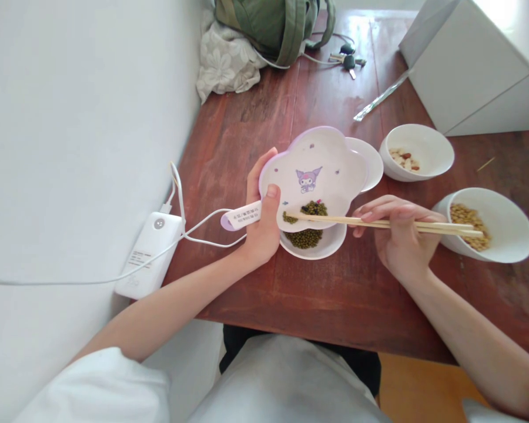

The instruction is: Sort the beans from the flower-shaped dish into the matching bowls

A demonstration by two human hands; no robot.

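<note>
Over the bench [229, 288], the left hand [264, 226] gripped a plate [335, 153], handle [242, 216] leftward; the right hand [405, 244] held chopsticks [335, 220] crosswise, tips [296, 216] left

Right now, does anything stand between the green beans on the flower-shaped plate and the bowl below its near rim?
Yes: the chopsticks cross the near side of the main pile of green beans, and the rim of the plate comes before the bowl. Nothing else visible intervenes.

White top [273, 382], short left sleeve [97, 388] (loosely creased), 2 bare forearms [189, 296].
</note>
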